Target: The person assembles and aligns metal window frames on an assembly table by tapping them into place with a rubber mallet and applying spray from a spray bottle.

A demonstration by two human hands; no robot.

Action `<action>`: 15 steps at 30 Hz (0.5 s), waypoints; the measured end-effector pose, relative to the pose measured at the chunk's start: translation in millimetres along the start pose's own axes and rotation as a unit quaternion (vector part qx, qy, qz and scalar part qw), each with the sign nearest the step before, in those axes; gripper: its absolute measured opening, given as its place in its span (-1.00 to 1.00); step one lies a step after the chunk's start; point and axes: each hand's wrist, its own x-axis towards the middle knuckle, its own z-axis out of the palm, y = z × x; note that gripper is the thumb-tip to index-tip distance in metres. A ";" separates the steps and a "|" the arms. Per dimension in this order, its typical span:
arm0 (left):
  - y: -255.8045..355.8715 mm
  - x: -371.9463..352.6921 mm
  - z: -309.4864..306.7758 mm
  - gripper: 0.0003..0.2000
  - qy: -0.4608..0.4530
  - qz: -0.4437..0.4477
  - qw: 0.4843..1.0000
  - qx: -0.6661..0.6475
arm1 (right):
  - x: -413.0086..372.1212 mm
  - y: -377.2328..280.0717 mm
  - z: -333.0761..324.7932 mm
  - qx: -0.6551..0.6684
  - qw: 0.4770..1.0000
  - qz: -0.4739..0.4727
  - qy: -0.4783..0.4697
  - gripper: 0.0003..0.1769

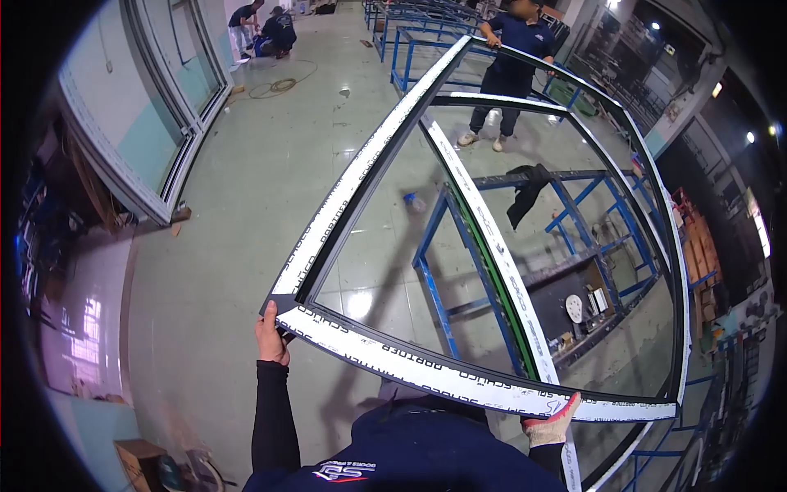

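A large window frame (393,365), covered in white printed film with black edges, is held up at a tilt before me. My left hand (273,336) is closed on its near left corner, thumb up along the outer edge. My right hand (553,422), in a pale glove with reddish fingertips, grips the near rail towards the right; its lower fingers are hidden behind the rail. A person (518,49) holds the far side with both hands. Through the opening shows another film-covered profile (484,217) with a green strip, beside a blue metal stand (447,316).
A dark cloth (529,193) hangs over the blue stand, and a white disc (573,308) lies on its lower shelf. White framed panels (164,107) lean at left. A coiled hose (283,84) lies on the tiled floor near two crouching or bending people (279,33).
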 end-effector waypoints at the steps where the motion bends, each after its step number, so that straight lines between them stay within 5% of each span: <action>1: 9.9 28.4 1.9 -0.51 -0.012 0.000 1.000 0.008 | 1.7 15.0 19.8 0.000 0.999 0.003 -0.038 -0.05; 15: 131.8 499.3 105.2 -0.48 -0.083 -0.042 0.994 0.060 | 111.4 287.6 311.1 0.052 0.997 -0.021 0.062 -0.06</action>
